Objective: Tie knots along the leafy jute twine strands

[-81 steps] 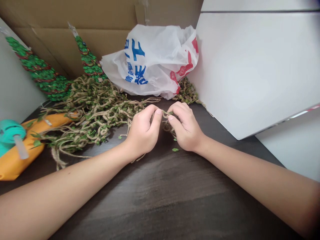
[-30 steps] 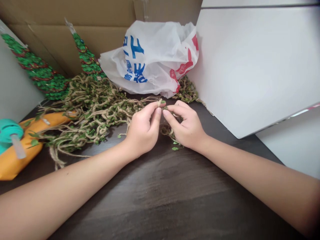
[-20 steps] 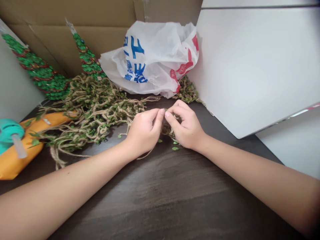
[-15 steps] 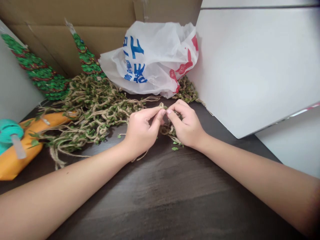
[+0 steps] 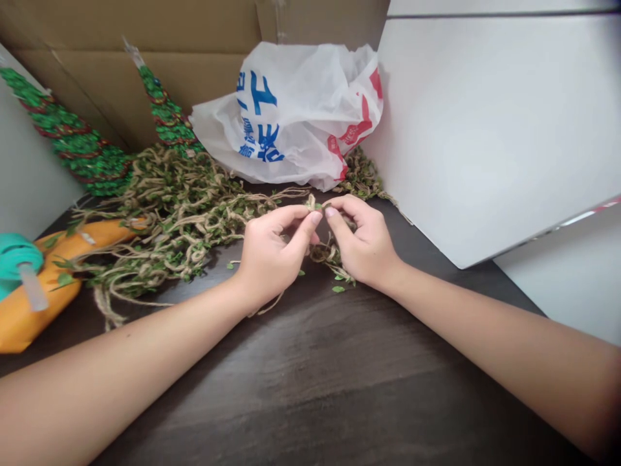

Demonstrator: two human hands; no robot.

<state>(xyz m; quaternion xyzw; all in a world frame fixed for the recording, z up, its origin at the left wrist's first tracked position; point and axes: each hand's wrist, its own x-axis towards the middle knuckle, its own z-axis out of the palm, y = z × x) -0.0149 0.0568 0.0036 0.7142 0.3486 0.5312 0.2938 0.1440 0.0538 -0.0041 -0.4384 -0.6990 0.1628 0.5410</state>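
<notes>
My left hand and my right hand meet at the fingertips just above the dark wooden table. Each pinches a short length of leafy jute twine, and a small twine tangle hangs below them. To the left, a large heap of jute twine with small green leaves spreads over the table and connects towards my left hand. A loose green leaf lies near my right hand.
Behind the heap stand two green tinsel cones against a cardboard box wall. A crumpled white plastic bag with blue and red print sits at the back. A white board leans at right; an orange and teal object lies at far left.
My fingertips have drawn closer together around the twine, and my left hand has moved slightly left. The camera view has shifted a little, while the heap and bag stay in place.
</notes>
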